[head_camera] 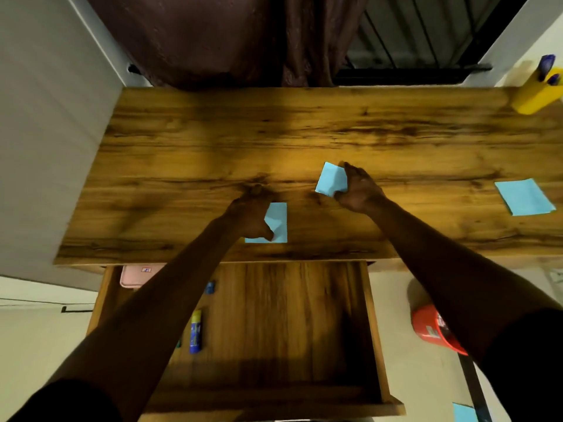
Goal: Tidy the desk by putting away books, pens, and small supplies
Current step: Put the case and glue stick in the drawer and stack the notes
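On the wooden desk, my left hand lies over a light blue sticky-note pad near the front edge, with the thumb pressing on it. My right hand grips a second blue pad, tilted and lifted at one corner. A third blue pad lies flat at the far right of the desk. Below the desk edge a drawer is pulled out; it holds a blue and yellow glue stick, a small blue item and a pink case.
A yellow pen holder with blue pens stands at the desk's back right corner. A red bucket sits on the floor to the right of the drawer. Another blue paper lies on the floor. A dark curtain hangs behind the desk.
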